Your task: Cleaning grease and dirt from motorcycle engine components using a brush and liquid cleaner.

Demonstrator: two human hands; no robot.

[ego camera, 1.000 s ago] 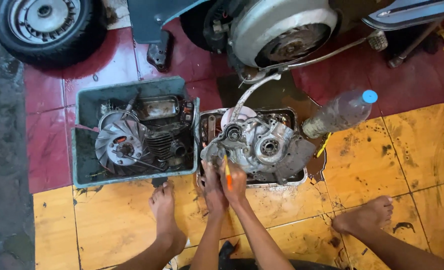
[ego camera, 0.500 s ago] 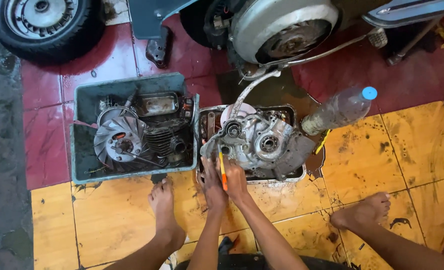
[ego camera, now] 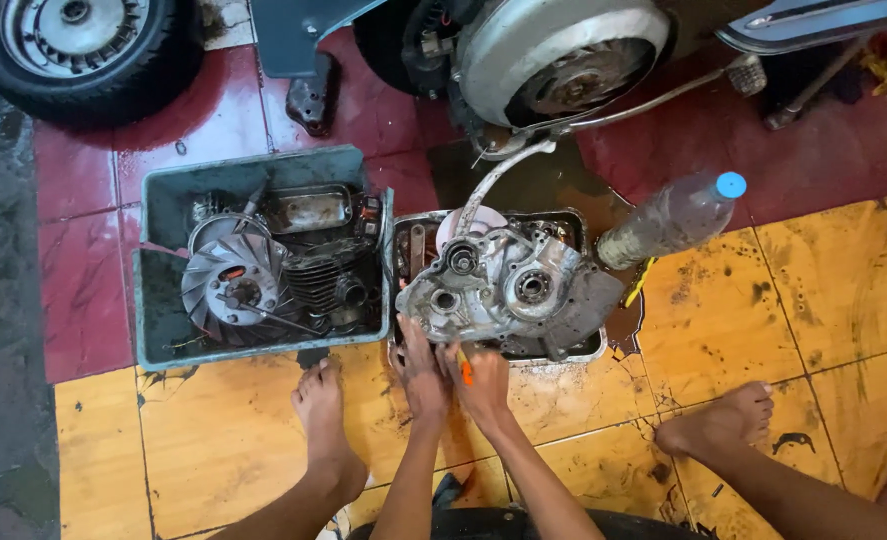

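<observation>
The left hand [ego camera: 418,372] lies palm-down with fingers spread, fingertips pressed on the near edge of the engine crankcase [ego camera: 508,292]; it grips nothing. The right hand [ego camera: 483,385] sits just beside it at 3 o'clock, fingers curled around a small orange-handled tool [ego camera: 466,373]. The tool's tip is hidden, so its kind cannot be told. Both hands touch the casing's 6 o'clock rim.

The crankcase is a grey, oil-stained aluminium casting with several round bearing bores. It rests in a shallow metal tray [ego camera: 563,355] at the centre of the view, overhanging the tray's right side. Dark oil pools around the tray on the floor.

At 9 o'clock from the tray, touching it, stands a green plastic crate [ego camera: 158,300]. It holds a finned flywheel fan [ego camera: 233,285], a black finned cylinder [ego camera: 323,280] and a rectangular metal cover [ego camera: 308,210].

At 2 o'clock from the crankcase a clear plastic bottle [ego camera: 668,220] with a blue cap lies tilted, its base over the tray corner.

At 12 o'clock stands a scooter [ego camera: 563,60], rear engine side exposed. At 10 o'clock, well apart, a loose wheel [ego camera: 73,45] lies flat.

The person's bare feet rest on the yellow tiles: left foot [ego camera: 323,425] at 8 o'clock from the hands, right foot [ego camera: 718,425] at 4 o'clock.
</observation>
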